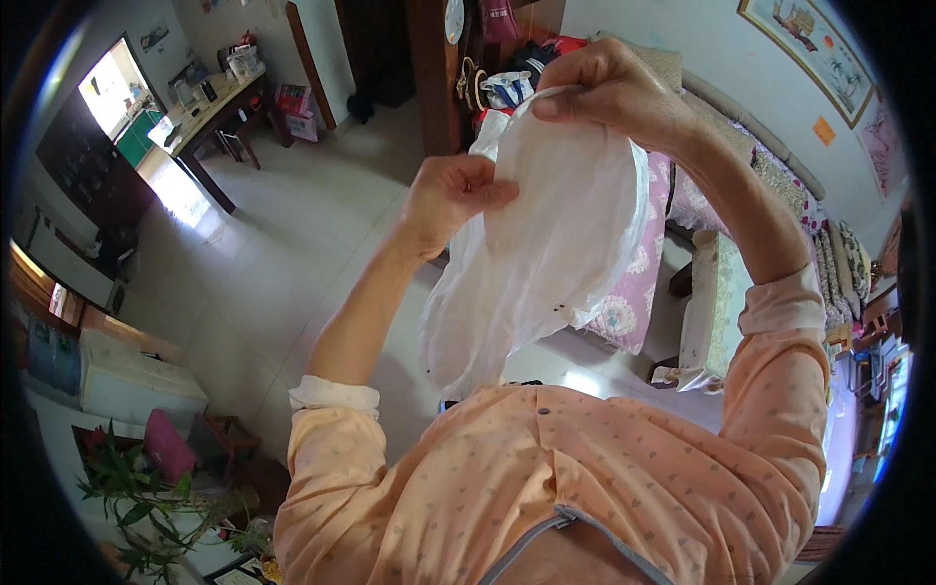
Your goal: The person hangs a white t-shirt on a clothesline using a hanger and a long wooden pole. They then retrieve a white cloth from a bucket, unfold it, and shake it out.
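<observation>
A thin white cloth (556, 212), perhaps a garment, hangs in front of my chest. My right hand (607, 95) pinches its top edge between thumb and fingers. Lower and to the left, my left hand (464, 194) grips the cloth's side, thumb in front and fingers partly hidden behind it. The fabric drapes in loose folds almost to my patterned shirt (570, 453). A few small dark specks show near its lower right edge. What kind of garment it is, I cannot tell.
Beyond the cloth stands a couch with a pink floral cover (629, 307). A cloth-covered low table (720, 307) is to the right. Tiled floor (292, 278) stretches left toward a long wooden table (219, 95). A potted plant (139, 504) sits at lower left.
</observation>
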A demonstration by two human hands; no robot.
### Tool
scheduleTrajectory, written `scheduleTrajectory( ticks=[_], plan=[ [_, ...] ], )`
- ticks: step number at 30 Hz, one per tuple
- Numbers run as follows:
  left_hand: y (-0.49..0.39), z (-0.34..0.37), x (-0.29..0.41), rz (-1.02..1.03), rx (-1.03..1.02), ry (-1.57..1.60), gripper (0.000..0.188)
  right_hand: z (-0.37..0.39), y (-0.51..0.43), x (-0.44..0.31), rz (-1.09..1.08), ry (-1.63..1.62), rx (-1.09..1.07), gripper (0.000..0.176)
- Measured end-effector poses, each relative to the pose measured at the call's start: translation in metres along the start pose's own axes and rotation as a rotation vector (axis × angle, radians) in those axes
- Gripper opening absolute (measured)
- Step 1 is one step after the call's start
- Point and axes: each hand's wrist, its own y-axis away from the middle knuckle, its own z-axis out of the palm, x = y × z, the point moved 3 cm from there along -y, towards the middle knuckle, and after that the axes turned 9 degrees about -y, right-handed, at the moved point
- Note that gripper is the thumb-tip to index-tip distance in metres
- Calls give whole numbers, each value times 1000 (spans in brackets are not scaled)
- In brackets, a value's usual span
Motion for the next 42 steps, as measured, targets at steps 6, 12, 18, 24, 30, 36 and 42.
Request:
scheduleTrajectory(
  ticks=[6, 12, 18, 24, 30, 36, 42],
  plan=[
    [-2, 8, 20, 157, 112, 222, 18, 1, -5, 4, 34, -56, 21, 28],
    [-10, 10, 24, 358, 358, 168, 28, -9, -12, 22, 129, -127, -117, 48],
    [-9, 13, 29, 379, 427, -110, 33, -12, -4, 32, 364, -182, -291, 39],
    [-11, 15, 27, 385, 391, -86, 30, -7, 1, 32, 461, -102, -373, 21],
    [-12, 18, 23, 328, 313, 81, 29, -9, 1, 30, 376, -29, -411, 26],
    [-17, 14, 15, 310, 313, -44, 26, -2, -5, 47, 163, -202, -247, 30],
    [-11, 8, 23, 277, 166, 319, 16, 5, -13, 32, 112, -422, -71, 29]
  ],
)
